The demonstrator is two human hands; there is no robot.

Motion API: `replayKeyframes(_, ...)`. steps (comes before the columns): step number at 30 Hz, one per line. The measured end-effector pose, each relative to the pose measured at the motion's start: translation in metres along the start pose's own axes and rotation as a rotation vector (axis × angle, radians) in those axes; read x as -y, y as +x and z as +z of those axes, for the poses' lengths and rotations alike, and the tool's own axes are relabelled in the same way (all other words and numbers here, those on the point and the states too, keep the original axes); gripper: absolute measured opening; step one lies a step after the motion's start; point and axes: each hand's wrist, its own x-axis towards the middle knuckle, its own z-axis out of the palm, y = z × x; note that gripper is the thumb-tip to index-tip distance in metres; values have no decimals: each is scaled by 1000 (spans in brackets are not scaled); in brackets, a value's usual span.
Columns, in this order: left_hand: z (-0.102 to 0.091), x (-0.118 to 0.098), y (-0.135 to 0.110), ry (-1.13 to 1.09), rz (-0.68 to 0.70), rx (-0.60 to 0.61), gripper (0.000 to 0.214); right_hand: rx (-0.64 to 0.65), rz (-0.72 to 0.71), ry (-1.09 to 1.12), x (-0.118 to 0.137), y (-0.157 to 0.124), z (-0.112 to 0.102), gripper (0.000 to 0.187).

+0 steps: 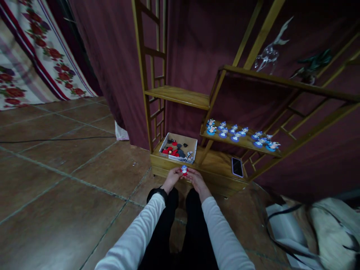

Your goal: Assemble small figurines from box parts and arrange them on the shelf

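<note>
Both arms of the person reach forward and down, in white sleeves, and they come together in the middle, above the dark-clothed knees (194, 210). The left hand (172, 179) comes from the left side, with a black band (162, 193) around its wrist, and the right hand (197, 180) comes from the other side, bent inward at the wrist, so that the two hands make a kind of pointed roof. Between their fingertips stands a small figurine (184, 170), upright, with a blue-white upper part and a red base. The fingers of each hand are nearly closed, with only the narrow gap which the figurine fills, and they hold it from both sides. The figurine is just before the front wall of the open box (182, 139), which stands on the low wooden base (216, 160) of the shelf unit and contains red and dark pieces. To the right, on a raised shelf, there are more figurines (235, 136) in loose rows, well apart from the hands, and below them a phone (237, 167) lies flat on the base, near its right end
</note>
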Motion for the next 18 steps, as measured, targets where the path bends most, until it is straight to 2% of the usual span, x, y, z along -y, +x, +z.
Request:
replayKeyframes(5,0,-3,-2,-145,-86,-48,25,-27,26,-29,-1,-1,-1,33)
replayKeyframes(9,1,0,-1,-142,-57,-83,22,-34,33,-56,-2,0,-2,30)
replayKeyframes(13,2,7,3,28,36,-108,22,-39,23,-64,-2,2,-1,27)
replayKeyframes(18,2,8,-1,401,202,-144,28,-59,3,-75,-2,2,-1,27)
